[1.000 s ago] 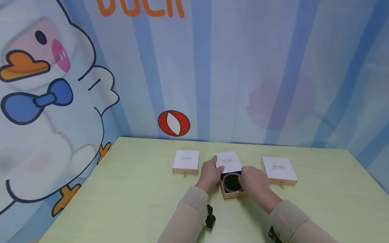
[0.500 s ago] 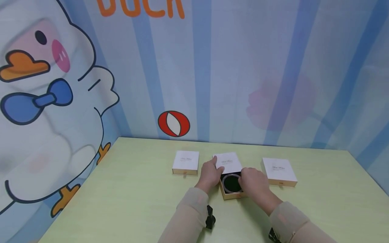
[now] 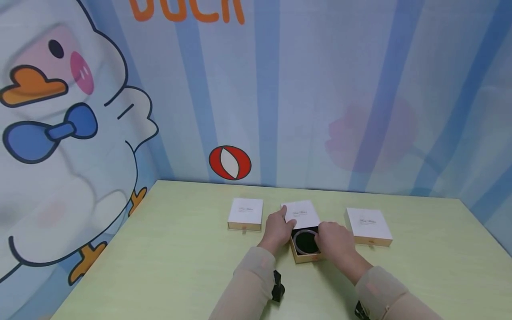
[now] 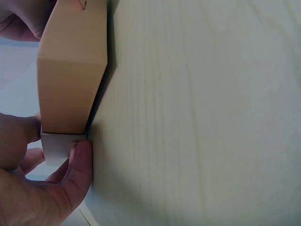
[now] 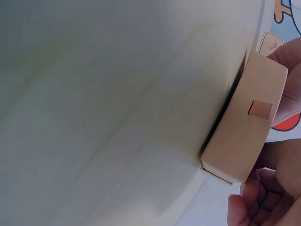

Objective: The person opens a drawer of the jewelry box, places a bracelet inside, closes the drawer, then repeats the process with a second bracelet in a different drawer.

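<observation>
A small white slide-out gift box (image 3: 302,212) lies mid-table with its tan drawer (image 3: 306,258) partly pulled out toward me. In the drawer, a pale bangle-like ring (image 3: 295,242) rests on dark lining. My left hand (image 3: 277,229) grips the white sleeve by its left side; the left wrist view shows thumb and fingers around the sleeve's end (image 4: 59,143). At the drawer's right side, my right hand (image 3: 335,242) holds on with curled fingers, next to the ring. The right wrist view shows the tabbed drawer front (image 5: 244,122); the exact contact of the right fingertips is hidden.
Similar boxes lie to either side, a left white box (image 3: 246,213) and a right white box (image 3: 369,226), both slid shut. They sit on a pale yellow-green table (image 3: 192,258). Behind stands a blue striped backdrop (image 3: 300,89) with a printed duck.
</observation>
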A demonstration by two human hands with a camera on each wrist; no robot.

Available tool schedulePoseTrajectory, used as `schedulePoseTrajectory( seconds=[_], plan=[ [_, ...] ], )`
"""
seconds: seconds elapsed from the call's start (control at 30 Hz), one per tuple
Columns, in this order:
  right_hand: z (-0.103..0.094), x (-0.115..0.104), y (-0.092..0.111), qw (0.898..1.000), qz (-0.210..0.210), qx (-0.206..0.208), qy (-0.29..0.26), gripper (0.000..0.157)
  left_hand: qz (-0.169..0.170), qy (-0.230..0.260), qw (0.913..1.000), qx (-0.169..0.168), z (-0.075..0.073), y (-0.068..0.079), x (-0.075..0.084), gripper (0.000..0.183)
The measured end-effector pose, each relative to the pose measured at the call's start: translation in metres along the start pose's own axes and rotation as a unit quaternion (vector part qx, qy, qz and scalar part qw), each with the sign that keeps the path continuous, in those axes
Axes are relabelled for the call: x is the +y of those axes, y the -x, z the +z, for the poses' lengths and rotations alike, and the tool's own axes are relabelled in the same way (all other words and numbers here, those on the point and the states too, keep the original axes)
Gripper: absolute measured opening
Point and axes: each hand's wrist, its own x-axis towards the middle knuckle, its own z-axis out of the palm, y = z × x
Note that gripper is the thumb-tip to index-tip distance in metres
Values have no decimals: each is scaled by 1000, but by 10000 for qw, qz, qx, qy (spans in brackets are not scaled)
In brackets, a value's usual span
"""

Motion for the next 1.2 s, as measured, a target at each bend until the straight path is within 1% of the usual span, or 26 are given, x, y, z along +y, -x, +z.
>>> schedulePoseTrajectory(
  seconds=[0.27, 0.5, 0.67, 0.83, 0.9, 0.97, 1.07, 1.2],
  plan=[
    [3, 2, -1, 10000, 24, 16, -1, 18, 86, -46, 9999, 52, 1, 0, -1, 55],
    [2, 3, 0, 9999, -110, 49, -27, 21, 59, 13, 10000, 13, 1, 0, -1, 55],
    [-3, 3, 2, 9996, -159, 17, -234, 22, 76, 3, 10000, 6, 1, 1, -1, 55],
    [-6, 6, 4, 9988, -88, -57, -475, 23, 62, -16, 10000, 6, 1, 1, 0, 55],
    [-6, 7, 5, 9984, -26, -140, -542, 28, 54, -43, 10000, 9, 0, 1, 1, 55],
    [-7, 9, 6, 9977, 41, -255, -631, 36, 32, -60, 10000, 3, 0, 1, 1, 55],
    [-11, 10, 9, 9955, 143, -469, -811, 53, 23, -85, 10000, 3, 1, 0, 1, 55],
    [-14, 11, 12, 9915, 243, -685, -1083, 59, 27, -86, 10000, 20, 1, 0, 0, 55]
  ],
)
